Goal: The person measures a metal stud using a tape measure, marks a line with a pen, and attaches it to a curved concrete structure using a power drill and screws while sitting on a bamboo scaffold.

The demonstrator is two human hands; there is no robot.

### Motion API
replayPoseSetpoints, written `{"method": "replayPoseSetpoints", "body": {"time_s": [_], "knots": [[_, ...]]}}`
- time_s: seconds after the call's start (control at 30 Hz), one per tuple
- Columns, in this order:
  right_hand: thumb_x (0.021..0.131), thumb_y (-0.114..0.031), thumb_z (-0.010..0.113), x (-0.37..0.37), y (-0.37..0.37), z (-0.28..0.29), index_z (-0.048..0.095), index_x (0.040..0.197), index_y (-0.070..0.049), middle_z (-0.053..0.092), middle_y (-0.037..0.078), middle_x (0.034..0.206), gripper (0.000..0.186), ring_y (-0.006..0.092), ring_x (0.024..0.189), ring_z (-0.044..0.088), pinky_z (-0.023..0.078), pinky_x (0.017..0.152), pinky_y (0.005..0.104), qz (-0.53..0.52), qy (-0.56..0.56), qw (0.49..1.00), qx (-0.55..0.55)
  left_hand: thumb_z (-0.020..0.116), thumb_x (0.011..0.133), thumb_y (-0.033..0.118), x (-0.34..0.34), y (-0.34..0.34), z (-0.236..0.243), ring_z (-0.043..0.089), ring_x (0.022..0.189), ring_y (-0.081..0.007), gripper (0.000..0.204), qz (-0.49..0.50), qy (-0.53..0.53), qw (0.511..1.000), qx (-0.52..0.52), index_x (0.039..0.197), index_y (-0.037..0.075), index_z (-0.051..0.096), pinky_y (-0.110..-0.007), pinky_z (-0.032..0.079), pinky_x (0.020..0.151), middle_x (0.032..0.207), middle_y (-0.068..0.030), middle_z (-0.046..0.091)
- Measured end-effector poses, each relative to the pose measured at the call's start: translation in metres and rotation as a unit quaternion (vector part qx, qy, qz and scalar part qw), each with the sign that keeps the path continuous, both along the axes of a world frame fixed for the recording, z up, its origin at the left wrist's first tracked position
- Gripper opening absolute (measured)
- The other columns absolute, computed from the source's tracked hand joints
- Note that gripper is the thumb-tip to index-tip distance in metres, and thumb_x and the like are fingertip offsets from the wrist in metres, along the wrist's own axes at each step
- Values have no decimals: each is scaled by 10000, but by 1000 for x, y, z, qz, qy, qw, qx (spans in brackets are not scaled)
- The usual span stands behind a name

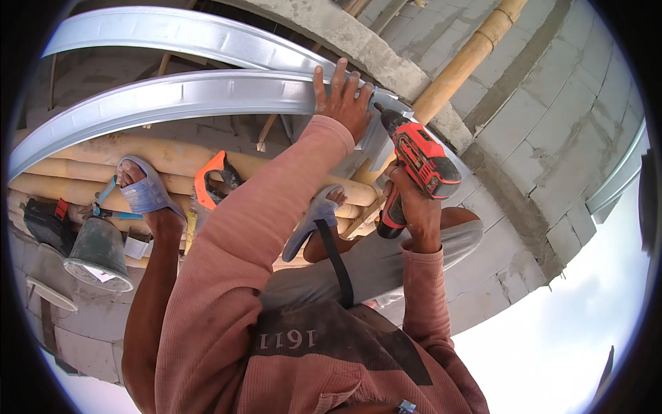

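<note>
Fingers of the left hand (pixel 343 103) spread, not clenched, laid over the right end of the near metal channel (pixel 186 95), pressing rather than wrapped round it as far as visible. Right hand (pixel 416 200) closed around the grip of a red and black drill (pixel 422 148), thumb side up the handle. Drill sits right of the left fingers, a bit nearer the body; its long axis slants from near right to far left, so the bit (pixel 378 107) points at the spot just beside those fingers. Cannot tell if the tip touches metal. Key relation, by my read: bit tip against the channel's right end, left fingers close by. Channel's long axis curves away left and nearer; far metal channel (pixel 172 31) meets it around the left hand. Left hand nearer the channel end, right hand holds the drill.
</note>
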State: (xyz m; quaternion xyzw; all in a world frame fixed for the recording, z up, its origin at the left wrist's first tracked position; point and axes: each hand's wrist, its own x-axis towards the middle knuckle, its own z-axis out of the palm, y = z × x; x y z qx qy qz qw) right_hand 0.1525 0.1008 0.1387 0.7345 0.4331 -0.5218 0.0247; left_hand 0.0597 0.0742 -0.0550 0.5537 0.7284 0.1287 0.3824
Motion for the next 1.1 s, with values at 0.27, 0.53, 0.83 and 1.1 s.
{"method": "replayPoseSetpoints", "body": {"time_s": [0.27, 0.53, 0.83, 1.1], "knots": [[917, -118, 673, -3, 0, 1, 669, 937, -24, 647, 40, 685, 96, 116, 575, 601, 475, 553, 285, 2, -15, 1000, -14, 719, 907, 419, 2, -1, -2, 84, 1585, -342, 586, 3, -7, 1000, 16, 1426, 213, 542, -712, -50, 1214, 1578, -78, 395], [881, -142, 723, -7, -13, -3, 709, 969, -2, 676, 49, 693, 166, 135, 630, 656, 524, 633, 326, 150, -89, 983, 60, 704, 918, 420, -1, 2, -4, 60, 1588, -342, 590, -2, -11, 1000, 25, 1439, 212, 521, -720, -46, 1209, 1580, -84, 371], [878, -103, 679, -7, -18, 0, 703, 1086, 20, 709, 57, 818, 243, 129, 647, 652, 524, 634, 318, 103, -81, 989, 63, 696, 933, 433, -3, 0, -3, 57, 1589, -338, 592, -11, -21, 1000, 10, 1447, 209, 507, -708, -44, 1216, 1588, -98, 371], [890, -42, 669, -8, -16, 34, 687, 1177, 6, 723, 76, 958, 291, 126, 718, 654, 524, 635, 295, 55, -61, 996, 45, 663, 962, 433, -4, -10, -5, 45, 1590, -347, 569, -17, -25, 999, 36, 1469, 259, 473, -705, -52, 1213, 1604, -135, 329]]}}
